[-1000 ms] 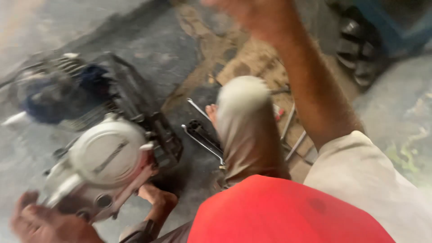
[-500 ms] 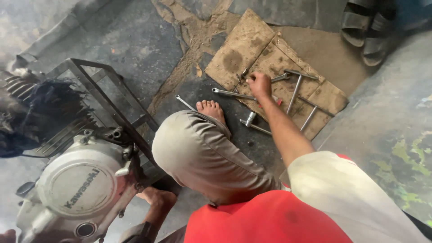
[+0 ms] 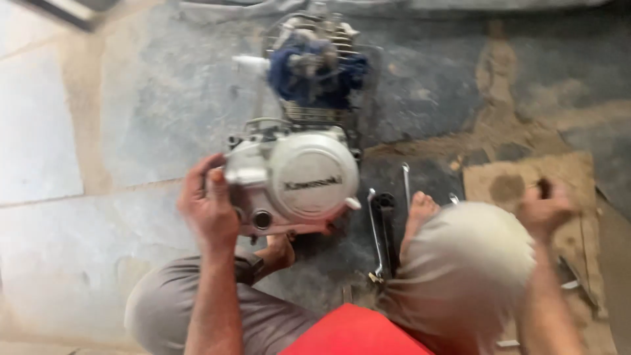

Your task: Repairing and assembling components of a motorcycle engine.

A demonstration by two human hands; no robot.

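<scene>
Two bare hands work low over a grey stone floor (image 3: 79, 197). Nearest, the right hand (image 3: 544, 210) hangs blurred above a brown cardboard sheet (image 3: 506, 184); its grip cannot be told. Further out, the left hand (image 3: 209, 207) presses spread fingers against a silver metal motorcycle engine (image 3: 296, 181). Its long axis runs away from the person, round cover facing up, far end wrapped in blue cloth (image 3: 315, 72).

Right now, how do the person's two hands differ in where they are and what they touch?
The left hand rests against the side of the silver engine, fingers spread on its casing; the right hand is away from the engine, over the brown cardboard sheet. The left hand is fairly sharp, while the right hand is motion-blurred, so whether it grips anything cannot be told. Both are bare.
</scene>
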